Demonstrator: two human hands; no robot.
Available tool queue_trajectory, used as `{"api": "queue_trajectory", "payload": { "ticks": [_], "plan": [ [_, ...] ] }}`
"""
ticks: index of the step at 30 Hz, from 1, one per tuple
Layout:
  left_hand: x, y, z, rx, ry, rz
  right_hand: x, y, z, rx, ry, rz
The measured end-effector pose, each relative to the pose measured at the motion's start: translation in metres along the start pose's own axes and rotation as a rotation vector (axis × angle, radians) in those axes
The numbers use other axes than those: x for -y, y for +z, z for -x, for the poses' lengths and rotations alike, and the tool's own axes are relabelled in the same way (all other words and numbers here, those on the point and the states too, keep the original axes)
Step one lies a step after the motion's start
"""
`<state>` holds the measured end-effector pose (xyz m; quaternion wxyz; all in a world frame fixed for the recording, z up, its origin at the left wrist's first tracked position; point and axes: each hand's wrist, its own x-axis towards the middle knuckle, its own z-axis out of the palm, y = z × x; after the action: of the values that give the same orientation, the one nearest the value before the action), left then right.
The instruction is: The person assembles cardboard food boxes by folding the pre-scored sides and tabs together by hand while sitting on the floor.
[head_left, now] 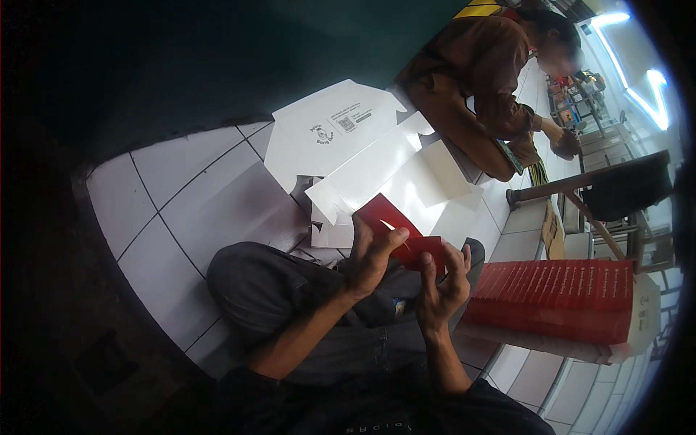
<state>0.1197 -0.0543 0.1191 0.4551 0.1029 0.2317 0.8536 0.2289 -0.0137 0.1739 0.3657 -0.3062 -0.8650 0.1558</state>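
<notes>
I sit on a white tiled floor (pixel 181 210) with my knees drawn up. Both hands hold a red cardboard box blank (pixel 395 230), white on its inner side, in front of my lap. My left hand (pixel 370 257) grips its left part with the thumb pressed on a flap. My right hand (pixel 446 283) pinches the folded right end. A stack of flat red box blanks (pixel 558 299) lies on the floor just right of my right hand.
Large flat white cardboard box blanks (pixel 355 145) lie spread on the floor beyond my hands. Another person in a brown top (pixel 478 80) sits at the far right, bent over their own work. Metal table legs and dark furniture (pixel 623 192) stand at the right.
</notes>
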Motion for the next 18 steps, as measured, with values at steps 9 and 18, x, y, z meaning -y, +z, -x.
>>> {"api": "queue_trajectory", "payload": {
  "ticks": [9, 18],
  "plan": [
    [-0.003, 0.003, -0.003, 0.058, 0.010, 0.002, -0.003, 0.006, 0.000, -0.018, 0.024, -0.038],
    [-0.010, -0.003, 0.002, 0.142, -0.106, -0.115, -0.009, 0.005, 0.006, 0.137, -0.038, 0.095]
  ]
}}
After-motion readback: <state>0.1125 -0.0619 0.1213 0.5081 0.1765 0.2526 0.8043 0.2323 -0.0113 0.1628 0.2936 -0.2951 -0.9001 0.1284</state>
